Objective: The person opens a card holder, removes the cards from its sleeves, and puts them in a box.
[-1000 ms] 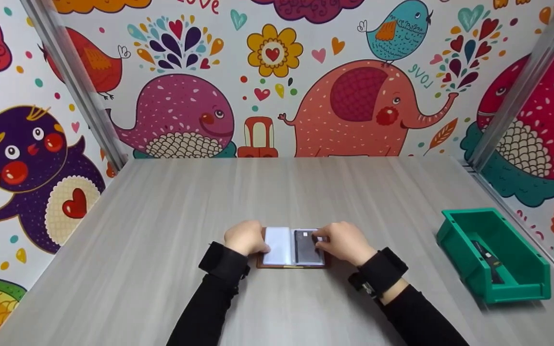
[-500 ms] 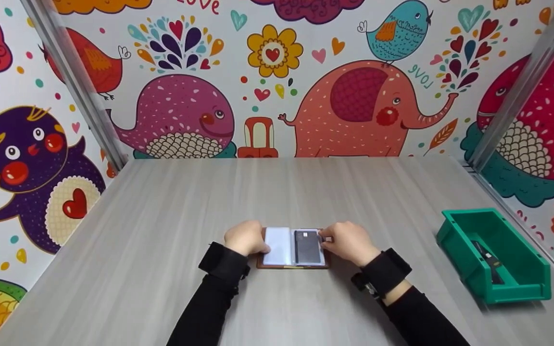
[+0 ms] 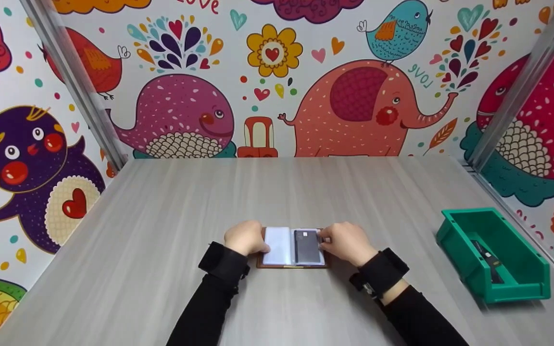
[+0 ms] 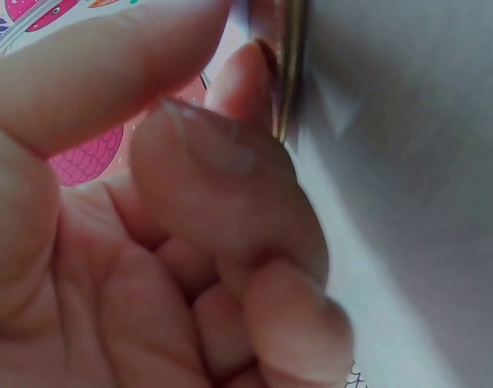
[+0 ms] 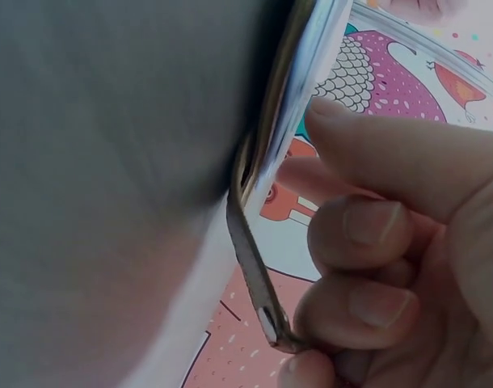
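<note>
A card holder (image 3: 278, 247) with a brown cover lies open on the table, its pages made of clear sleeves. A dark grey card (image 3: 308, 247) with a pale chip sits in the right-hand page. My left hand (image 3: 244, 237) grips the holder's left edge, thumb over the page and the other fingers curled. At the right edge, thumb and forefinger of my right hand (image 3: 349, 242) pinch the page border beside the card. In the right wrist view a brown strap (image 5: 256, 267) sticks out from the cover and reaches my curled fingers. The exact fingertip contact there is partly hidden.
A green plastic bin (image 3: 517, 269) stands at the right side of the table, with a black flat item (image 3: 487, 259) inside. Printed cartoon walls (image 3: 267, 96) and metal posts (image 3: 72, 81) enclose the grey wood-grain table (image 3: 185, 202).
My right hand has shifted from over the card to the page's right edge, uncovering the card's right side. My left hand and the holder have stayed in place.
</note>
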Motion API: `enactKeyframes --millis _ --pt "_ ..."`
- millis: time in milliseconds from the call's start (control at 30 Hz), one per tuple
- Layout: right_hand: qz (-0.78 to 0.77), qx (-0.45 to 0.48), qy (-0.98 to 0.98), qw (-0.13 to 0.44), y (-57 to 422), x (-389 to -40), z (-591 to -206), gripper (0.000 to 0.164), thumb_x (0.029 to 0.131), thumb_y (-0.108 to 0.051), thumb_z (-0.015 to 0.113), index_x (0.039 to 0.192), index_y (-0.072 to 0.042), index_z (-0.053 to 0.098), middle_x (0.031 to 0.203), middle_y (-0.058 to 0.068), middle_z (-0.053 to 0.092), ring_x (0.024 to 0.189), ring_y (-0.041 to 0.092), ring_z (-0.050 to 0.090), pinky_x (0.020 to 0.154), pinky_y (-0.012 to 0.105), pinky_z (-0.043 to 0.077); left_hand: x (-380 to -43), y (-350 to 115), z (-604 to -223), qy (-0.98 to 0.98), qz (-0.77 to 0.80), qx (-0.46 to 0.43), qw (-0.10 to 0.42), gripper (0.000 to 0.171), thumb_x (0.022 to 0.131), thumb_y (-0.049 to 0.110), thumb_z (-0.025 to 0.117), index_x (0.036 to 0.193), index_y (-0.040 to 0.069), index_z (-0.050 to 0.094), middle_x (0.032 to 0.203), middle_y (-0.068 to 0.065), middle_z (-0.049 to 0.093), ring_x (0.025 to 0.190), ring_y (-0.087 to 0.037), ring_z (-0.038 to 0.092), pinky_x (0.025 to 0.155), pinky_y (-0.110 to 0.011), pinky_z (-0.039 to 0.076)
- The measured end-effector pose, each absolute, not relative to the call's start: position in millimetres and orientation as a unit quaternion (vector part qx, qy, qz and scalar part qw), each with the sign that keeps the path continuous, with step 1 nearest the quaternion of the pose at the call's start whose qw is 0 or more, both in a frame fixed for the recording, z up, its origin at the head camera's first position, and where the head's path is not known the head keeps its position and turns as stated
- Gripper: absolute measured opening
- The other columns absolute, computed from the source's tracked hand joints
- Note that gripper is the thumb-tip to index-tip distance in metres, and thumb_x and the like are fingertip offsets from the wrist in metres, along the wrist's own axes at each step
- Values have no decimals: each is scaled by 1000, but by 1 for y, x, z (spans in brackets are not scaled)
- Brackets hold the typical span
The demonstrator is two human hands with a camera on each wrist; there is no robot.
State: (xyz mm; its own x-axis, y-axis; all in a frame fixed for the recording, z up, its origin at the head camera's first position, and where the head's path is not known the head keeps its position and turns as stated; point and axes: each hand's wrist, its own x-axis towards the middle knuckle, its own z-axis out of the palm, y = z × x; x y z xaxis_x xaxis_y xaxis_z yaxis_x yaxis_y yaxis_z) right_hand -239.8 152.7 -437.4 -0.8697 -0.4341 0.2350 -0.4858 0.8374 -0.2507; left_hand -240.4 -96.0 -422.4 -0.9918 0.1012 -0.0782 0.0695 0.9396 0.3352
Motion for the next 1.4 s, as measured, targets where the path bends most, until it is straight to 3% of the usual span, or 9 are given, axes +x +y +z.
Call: enactKeyframes --millis 600,800,1100,1400 --pt "156 234 -957 65 151 -240 -435 13 77 -14 82 89 -13 79 75 -1 68 60 15 50 57 39 46 -240 -96 -421 984 163 42 51 29 70 24 85 80 7 64 77 -4 61 69 -21 55 63 -43 49" --pt "158 239 -956 70 153 -242 -437 8 76 -13 82 79 -14 75 68 -3 62 58 16 46 54 38 43 -239 -94 -418 985 156 48 47 24 70 21 81 72 9 60 71 -2 57 65 -20 52 60 -41 47" --pt "160 249 -953 69 154 -242 -438 16 75 -13 82 70 -17 67 64 -5 57 56 16 44 52 37 40 -236 -80 -414 974 214 68 12 31 78 17 66 55 16 46 57 3 49 54 -17 48 48 -32 35" --pt "160 252 -952 70 154 -243 -438 17 75 -14 82 69 -17 66 64 -5 57 56 16 44 52 37 40 -232 -65 -416 956 271 111 -7 33 80 11 59 54 19 38 54 6 38 50 -14 39 47 -29 29"
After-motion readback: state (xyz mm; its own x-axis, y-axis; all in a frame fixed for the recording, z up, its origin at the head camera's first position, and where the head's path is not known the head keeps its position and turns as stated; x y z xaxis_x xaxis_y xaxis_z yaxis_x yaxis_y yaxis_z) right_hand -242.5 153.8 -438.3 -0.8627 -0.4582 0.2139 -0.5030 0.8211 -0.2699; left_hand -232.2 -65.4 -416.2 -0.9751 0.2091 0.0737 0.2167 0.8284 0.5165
